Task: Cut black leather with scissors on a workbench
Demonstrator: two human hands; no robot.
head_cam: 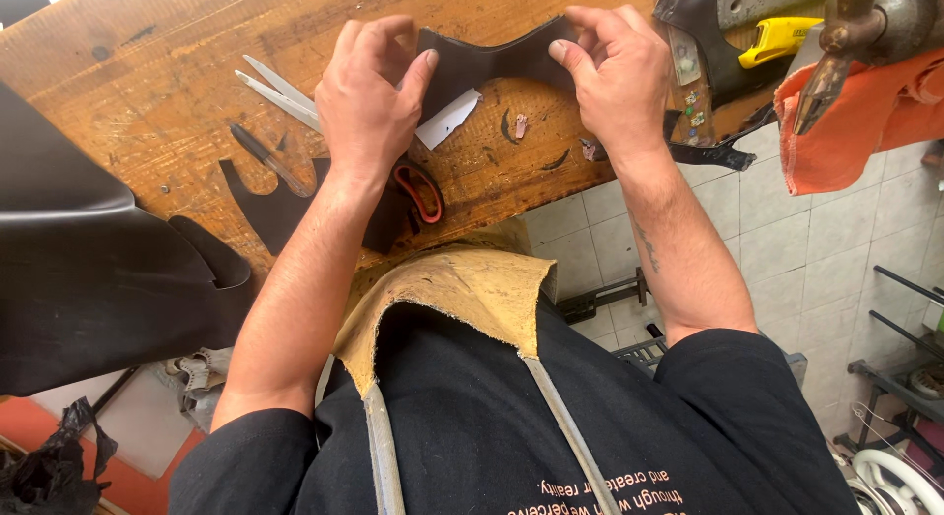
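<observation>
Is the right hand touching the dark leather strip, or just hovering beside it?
Touching. The head view shows the right hand pinching one end of the dark leather strip between thumb and fingers, no gap visible.

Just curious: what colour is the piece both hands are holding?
Black leather piece, clearest in the head view.

I see a dark leather piece [492, 64], thin and matte black, stretched between my left hand [369, 97] and right hand [615, 77] just above the wooden counter [147, 72]. Its upper edge dips in a shallow curve between the two grips. Fingers pinch each end, so the corners are hidden.
</observation>
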